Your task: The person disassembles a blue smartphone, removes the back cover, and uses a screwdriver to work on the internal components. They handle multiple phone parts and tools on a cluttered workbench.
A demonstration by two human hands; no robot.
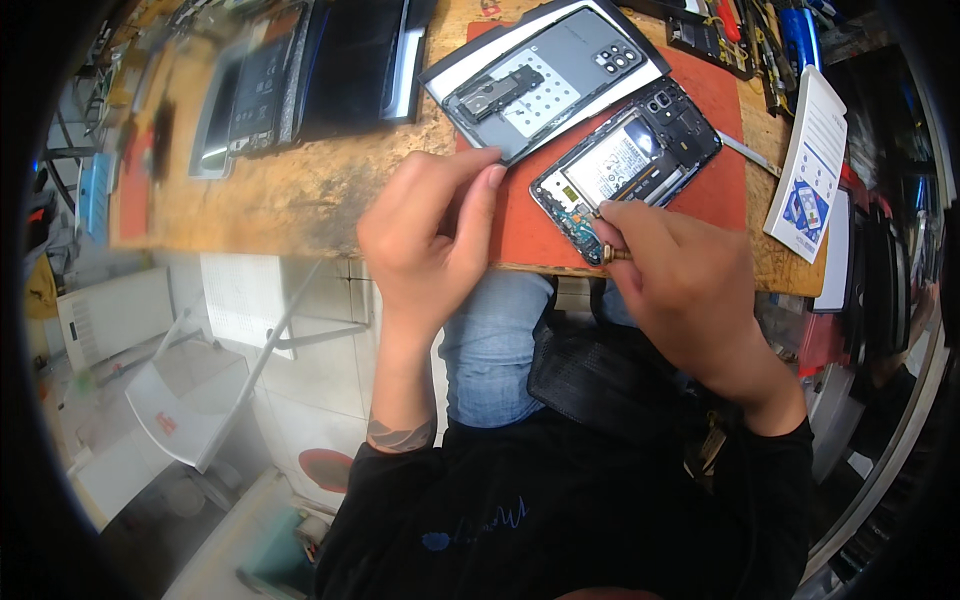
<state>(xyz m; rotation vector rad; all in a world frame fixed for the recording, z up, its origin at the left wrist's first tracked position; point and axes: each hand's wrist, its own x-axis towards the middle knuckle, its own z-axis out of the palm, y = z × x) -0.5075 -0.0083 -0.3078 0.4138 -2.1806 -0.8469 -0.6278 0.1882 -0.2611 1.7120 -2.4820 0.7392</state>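
Observation:
An opened smartphone (625,165) lies tilted on a red mat, its battery, circuit board and camera lenses exposed. At its near end, the bent fingers of my right hand (685,285) touch the small green circuit board (578,222). A gold-coloured ring shape shows by those fingers, and whatever they pinch is hidden. My left hand (425,235) is closed in a pinch, thumb and forefinger beside the near corner of a detached phone back cover (560,75). Whether it holds anything between the fingertips is too small to tell. The cover lies inner side up on a white-and-black piece.
The red mat (715,190) covers part of the worn wooden bench (290,205). Dark phone parts and panels (350,60) sit at the far left. A white printed box (808,165) stands at the right, near a tray of tools (708,40). A metal strip (748,150) lies beside the phone.

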